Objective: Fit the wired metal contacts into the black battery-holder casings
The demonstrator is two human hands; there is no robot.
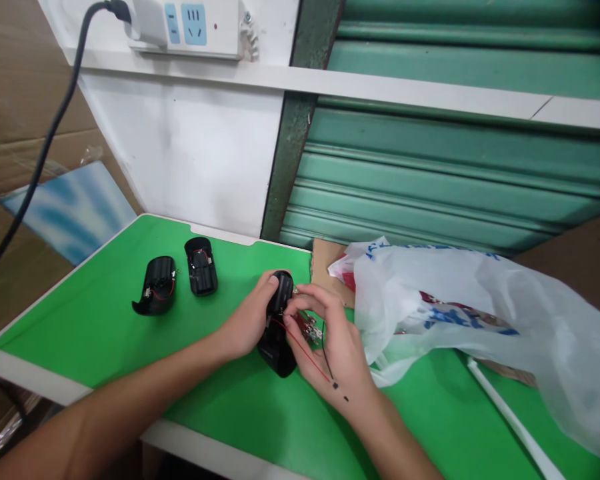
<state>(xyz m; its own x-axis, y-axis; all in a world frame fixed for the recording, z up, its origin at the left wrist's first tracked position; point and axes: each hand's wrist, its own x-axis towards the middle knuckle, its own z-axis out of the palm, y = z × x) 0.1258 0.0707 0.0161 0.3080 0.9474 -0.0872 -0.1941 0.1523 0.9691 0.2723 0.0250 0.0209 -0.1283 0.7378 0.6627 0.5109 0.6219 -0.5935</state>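
Note:
A black plastic housing (279, 347) is held over the green tabletop, its upper end in my left hand (253, 313). The left thumb presses on the housing near its top, and the fingers wrap behind it. My right hand (330, 333) pinches at the housing's right side; thumb and forefinger meet on a thin red wire (305, 347). Red and black wire ends trail across the right palm. Behind the right fingers lies a bunch of small wired metal parts (310, 327), partly hidden. Two similar black housings with red wires, one curved (160, 283) and one upright (201, 270), rest to the left.
A white plastic bag (430, 300) lies on the right over cardboard (327, 267). A white strip (515, 417) sits at the front right. Behind the green table (220, 400) stand a white wall and green shutter (430, 167). A black cable (65, 107) hangs from the power strip (190, 27).

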